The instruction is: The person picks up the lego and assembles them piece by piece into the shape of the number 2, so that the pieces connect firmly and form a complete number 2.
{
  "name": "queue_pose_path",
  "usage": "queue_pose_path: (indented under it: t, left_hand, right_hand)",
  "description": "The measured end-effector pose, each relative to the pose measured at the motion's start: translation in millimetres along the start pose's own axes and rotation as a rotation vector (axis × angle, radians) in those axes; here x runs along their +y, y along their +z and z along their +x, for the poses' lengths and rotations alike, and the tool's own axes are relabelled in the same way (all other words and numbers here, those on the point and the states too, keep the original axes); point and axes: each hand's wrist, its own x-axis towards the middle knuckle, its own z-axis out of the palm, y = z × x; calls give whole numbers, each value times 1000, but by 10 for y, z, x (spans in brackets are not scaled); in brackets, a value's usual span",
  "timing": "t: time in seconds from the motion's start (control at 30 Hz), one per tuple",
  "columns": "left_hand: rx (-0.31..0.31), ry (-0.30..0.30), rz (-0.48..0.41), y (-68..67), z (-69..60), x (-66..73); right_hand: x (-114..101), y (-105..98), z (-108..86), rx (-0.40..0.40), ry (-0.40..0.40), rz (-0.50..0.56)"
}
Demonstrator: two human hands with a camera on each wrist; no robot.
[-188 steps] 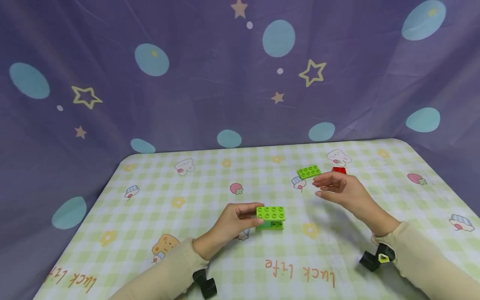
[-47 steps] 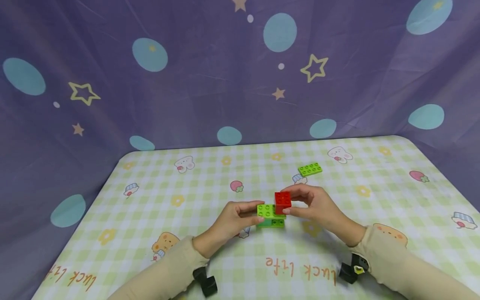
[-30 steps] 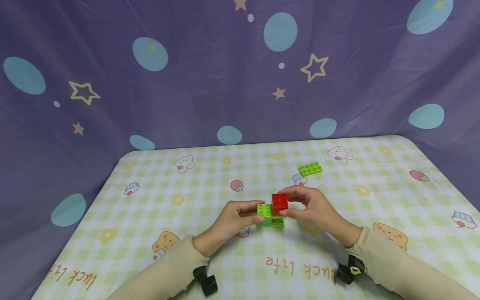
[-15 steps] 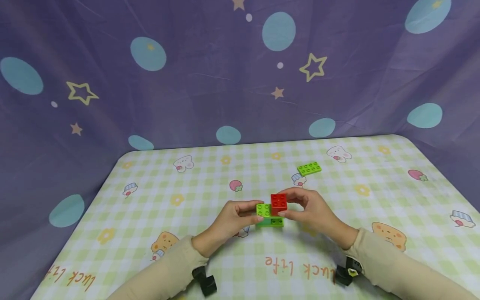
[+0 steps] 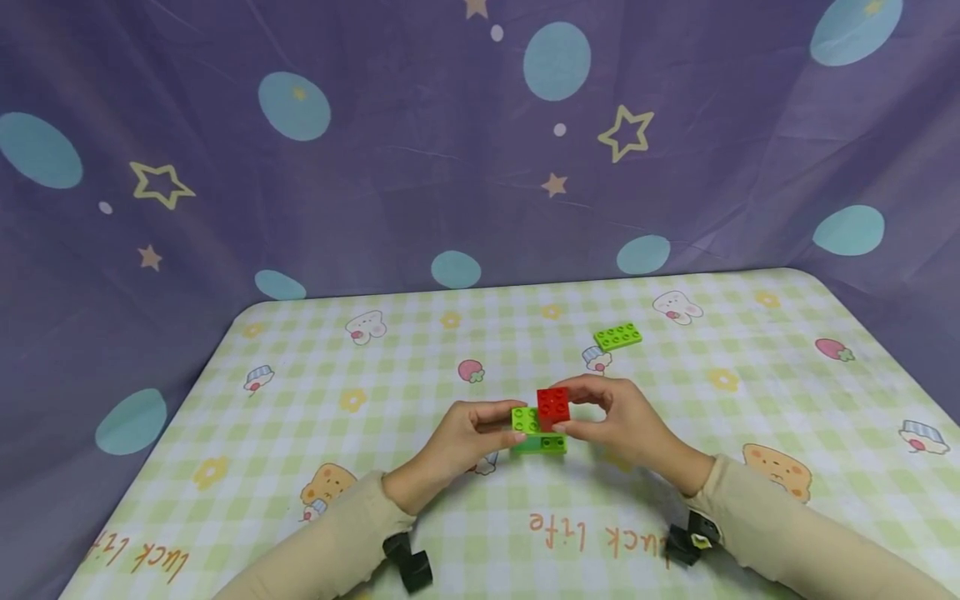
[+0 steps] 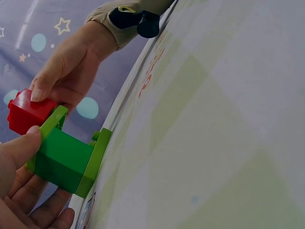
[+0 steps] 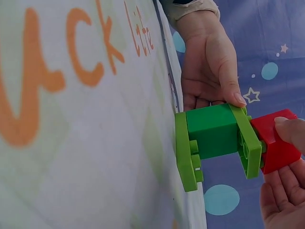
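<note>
My left hand (image 5: 457, 442) holds the left end of a small toy-brick stack between thumb and fingers. The stack has a light green plate (image 5: 524, 420) on top, a dark green brick (image 6: 64, 157) below it at the left end, and another light green plate (image 5: 553, 445) at the bottom. My right hand (image 5: 626, 423) pinches a square red brick (image 5: 553, 407) over the upper plate. In the right wrist view the red brick sits slightly tilted against that plate, some plate studs showing beside it. Under the upper plate's right end is an open gap.
A loose light green plate (image 5: 618, 337) lies farther back on the table, right of the stack. A checked cloth with printed figures covers the tabletop (image 5: 420, 358). Behind the table hangs a purple curtain (image 5: 405, 200).
My right hand has taken the red brick from the back right and brought it over the stack. It has since shifted slightly left along the upper plate. My left hand keeps its hold.
</note>
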Motion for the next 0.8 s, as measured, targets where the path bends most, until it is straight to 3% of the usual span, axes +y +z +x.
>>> queue_pose_path:
  t: [0.47, 0.8]
  left_hand:
    - [6, -11, -8, 15, 0, 8]
    - [6, 3, -8, 9, -1, -8]
  right_hand:
    - [59, -13, -43, -5, 38, 84]
    - [13, -29, -28, -6, -31, -80]
